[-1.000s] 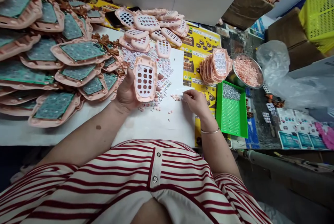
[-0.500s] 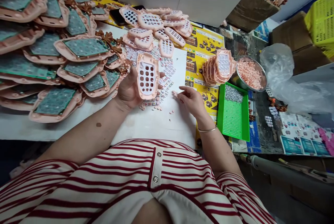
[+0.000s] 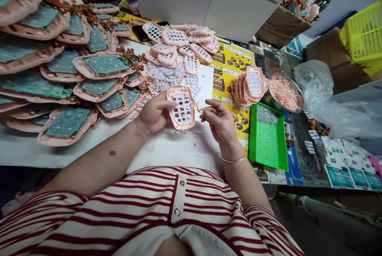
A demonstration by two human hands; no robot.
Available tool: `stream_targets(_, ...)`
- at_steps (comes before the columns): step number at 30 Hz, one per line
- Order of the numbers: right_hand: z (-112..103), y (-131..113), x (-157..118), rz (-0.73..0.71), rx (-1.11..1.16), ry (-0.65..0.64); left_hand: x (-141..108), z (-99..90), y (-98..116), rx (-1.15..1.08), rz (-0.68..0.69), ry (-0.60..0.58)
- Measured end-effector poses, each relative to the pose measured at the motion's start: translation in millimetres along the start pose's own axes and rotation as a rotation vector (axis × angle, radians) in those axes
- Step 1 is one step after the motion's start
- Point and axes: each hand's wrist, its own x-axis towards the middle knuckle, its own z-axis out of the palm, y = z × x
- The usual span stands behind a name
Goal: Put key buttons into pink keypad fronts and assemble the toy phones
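My left hand (image 3: 153,113) is closed around the side of a pink plastic shell (image 3: 188,122), thumb over its edge. The shell is tilted, with a white inner face full of rows of holes. Just right of it, my right hand (image 3: 220,124) pinches a small pink plastic piece (image 3: 199,108) between thumb and fingertips, close to the shell's edge but apart from it. Small printed button pieces (image 3: 165,77) lie scattered on the white board behind the hands. Farther back is a pile of similar pink shells (image 3: 174,38).
Shells with green circuit boards (image 3: 106,65) are heaped at the left. On the right stand stacked filled shells (image 3: 249,85), a metal bowl of pink pieces (image 3: 285,92) and a green tray (image 3: 268,140) holding small metal parts. A large carton (image 3: 221,1) stands at the back.
My left hand has tilted the shell and brought it right and nearer. My right hand has lifted off the board with a small pink piece. The camera view has shifted slightly.
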Motion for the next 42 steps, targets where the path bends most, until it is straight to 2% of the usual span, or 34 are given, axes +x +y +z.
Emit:
stream_targets(2,6,3,-1,-0.059,0.008,-0.02,1,-1.3,-2,0.1,0.042,0.062)
stream_targets(4,9,7,-2,-0.103,0.017,-0.036,1,-4.4,-3,0.223,0.074,0.063)
stream_targets(8,8,15,-5,-0.128,0.03,-0.039,-3,-8.5,-5,0.509,0.184,-0.063)
stream_targets(10,6,15,-7,-0.112,0.062,-0.056,-5,-6.9,-6,0.528,0.121,-0.104)
stream_targets(13,3,15,-9,-0.103,0.103,-0.129,-7,-2.8,-8,0.365,-0.125,-0.116)
stream_targets(15,2,15,-10,-0.099,0.091,-0.175,-7,-1.9,-9,0.345,-0.156,-0.135)
stream_targets(19,-2,16,-9,-0.072,0.055,-0.213,-3,-7.1,-12,0.473,0.064,-0.241)
stream_targets(22,-4,17,-8,-0.052,0.03,-0.213,1,-11.4,-13,0.528,0.17,-0.283)
stream_targets(28,-2,17,-7,-0.077,0.013,-0.118,-4,-6.9,-9,1.008,0.646,-0.173)
stream_targets(32,-3,16,-8,-0.107,-0.032,-0.092,-8,-4.2,-7,1.121,0.779,-0.163)
stream_targets(34,-6,15,-8,-0.203,-0.15,-0.108,-8,-4.1,-7,1.121,0.797,-0.163)
stream_targets(39,-10,10,-10,-0.636,-0.628,-0.117,-8,-3.6,-8,1.106,0.794,-0.12)
stream_targets(42,-7,13,-12,-0.823,-0.81,-0.1,-10,-2.2,-10,1.126,0.769,-0.079)
